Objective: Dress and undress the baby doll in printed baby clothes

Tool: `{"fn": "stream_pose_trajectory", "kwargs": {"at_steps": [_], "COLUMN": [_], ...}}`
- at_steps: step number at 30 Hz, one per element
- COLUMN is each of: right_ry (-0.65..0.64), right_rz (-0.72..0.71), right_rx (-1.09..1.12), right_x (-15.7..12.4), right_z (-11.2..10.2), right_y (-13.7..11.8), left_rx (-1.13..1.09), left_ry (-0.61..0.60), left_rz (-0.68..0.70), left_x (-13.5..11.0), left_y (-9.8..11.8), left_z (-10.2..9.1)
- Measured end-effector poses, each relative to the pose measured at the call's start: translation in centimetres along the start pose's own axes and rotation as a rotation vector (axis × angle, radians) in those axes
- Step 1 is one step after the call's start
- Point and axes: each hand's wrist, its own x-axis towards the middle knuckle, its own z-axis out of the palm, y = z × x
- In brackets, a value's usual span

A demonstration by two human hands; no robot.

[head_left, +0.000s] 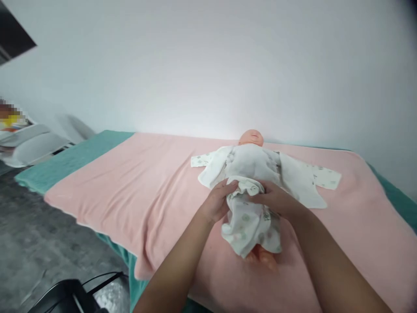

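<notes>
A baby doll lies on its back, head toward the wall, feet toward me. Its torso is in white clothing, and a white long-sleeved baby top is spread out on both sides beneath it. White baby pants with a pale print cover the legs, and the bare feet stick out below. My left hand pinches the bunched waistband on its left side. My right hand has its thumb and fingers closed on the other side of the waistband.
A pink blanket with wrinkles covers the bed over a teal sheet. A white wall runs behind. At lower left a black object with a strap stands by the grey floor. A white chair is at far left.
</notes>
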Motion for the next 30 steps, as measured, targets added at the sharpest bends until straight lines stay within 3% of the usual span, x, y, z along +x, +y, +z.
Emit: {"fn": "stream_pose_trajectory", "kwargs": {"at_steps": [3,8,14,18,21,24,28,30], "right_ry": [-0.137,-0.221,-0.245,-0.224,-0.207,-0.191,-0.253,-0.277], "right_rz": [0.043,0.055,0.005,-0.103,-0.218,-0.300,-0.291,-0.239], "right_rx": [-0.113,-0.205,-0.484,-0.711,-0.838,-0.957,-1.126,-1.154], "right_x": [-0.4,-0.3,-0.3,-0.6,-0.8,-0.7,-0.5,-0.4], "right_z": [-0.2,0.3,1.0,1.3,1.1,0.6,0.2,0.3], "right_y": [-0.4,-0.5,-0.4,0.0,0.6,1.3,1.2,0.7], "left_rx": [-0.083,-0.199,-0.349,-0.416,-0.397,-0.242,0.126,0.277], "left_ry": [0.036,0.096,0.211,0.313,0.367,0.482,0.707,0.795], "left_rz": [-0.049,-0.031,0.084,0.104,0.037,-0.022,-0.121,-0.100], "left_x": [-1.7,-6.0,-11.2,-13.9,-15.2,-15.6,-15.2,-14.9], "left_y": [0.0,-1.1,-2.4,-4.8,-6.8,-7.9,-7.6,-6.9], "left_z": [0.7,2.1,6.5,8.6,8.6,7.8,6.1,5.0]}}
